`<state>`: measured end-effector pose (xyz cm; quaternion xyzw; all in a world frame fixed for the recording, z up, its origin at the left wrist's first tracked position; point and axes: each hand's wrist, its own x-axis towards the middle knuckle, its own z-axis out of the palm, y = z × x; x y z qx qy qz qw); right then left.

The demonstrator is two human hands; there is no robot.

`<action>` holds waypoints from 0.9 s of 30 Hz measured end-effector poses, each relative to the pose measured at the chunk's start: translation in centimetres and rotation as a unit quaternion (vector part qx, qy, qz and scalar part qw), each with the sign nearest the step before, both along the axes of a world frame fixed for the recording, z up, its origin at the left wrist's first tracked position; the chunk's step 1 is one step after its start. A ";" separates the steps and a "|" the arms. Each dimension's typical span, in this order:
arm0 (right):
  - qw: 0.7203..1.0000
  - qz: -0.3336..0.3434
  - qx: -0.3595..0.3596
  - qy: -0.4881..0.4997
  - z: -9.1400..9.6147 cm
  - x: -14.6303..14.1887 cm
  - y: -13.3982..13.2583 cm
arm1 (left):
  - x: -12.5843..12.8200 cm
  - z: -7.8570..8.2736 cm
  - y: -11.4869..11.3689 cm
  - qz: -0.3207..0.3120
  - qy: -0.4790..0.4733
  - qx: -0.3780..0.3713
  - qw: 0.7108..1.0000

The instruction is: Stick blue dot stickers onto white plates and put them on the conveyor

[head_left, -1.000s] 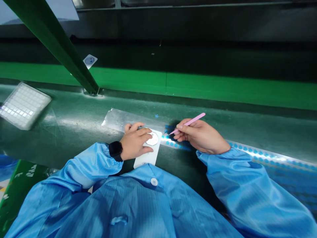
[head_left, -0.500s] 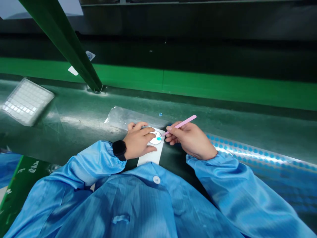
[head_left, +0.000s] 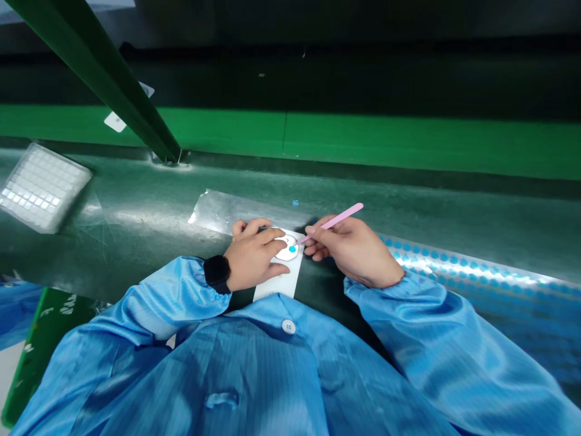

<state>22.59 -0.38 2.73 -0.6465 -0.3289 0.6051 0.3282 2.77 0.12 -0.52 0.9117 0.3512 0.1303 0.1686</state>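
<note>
My left hand lies with its fingers spread over a white card, pressing on a round white piece on it. A small bright blue dot shows on the piece, just beyond my left fingertips. In a pinch, my right hand holds slim pink tweezers, tilted, with the thin tip at or just above the blue dot. I cannot tell whether the tip touches it. Part of the round piece is hidden under my left fingers.
A clear plastic strip lies behind my left hand, with a loose blue dot nearby. A sheet of blue dots lies at right. A white gridded tray sits at left, near a green post.
The whole view has shifted slightly. The tweezers' tip stays by the blue dot, and both hands keep nearly the same pose on and beside the card.
</note>
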 end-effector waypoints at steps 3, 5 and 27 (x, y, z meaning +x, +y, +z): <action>1.000 0.000 0.004 -0.003 0.0 0.0 0.0 | 0.0 0.0 0.0 0.000 0.002 -0.002 1.000; 1.000 -0.001 0.007 -0.004 0.0 -0.1 0.0 | 0.0 -0.1 0.0 0.000 0.002 -0.002 1.000; 0.999 0.009 0.010 -0.040 -0.2 -0.1 -0.1 | -0.1 -0.1 0.0 0.002 -0.008 0.008 1.000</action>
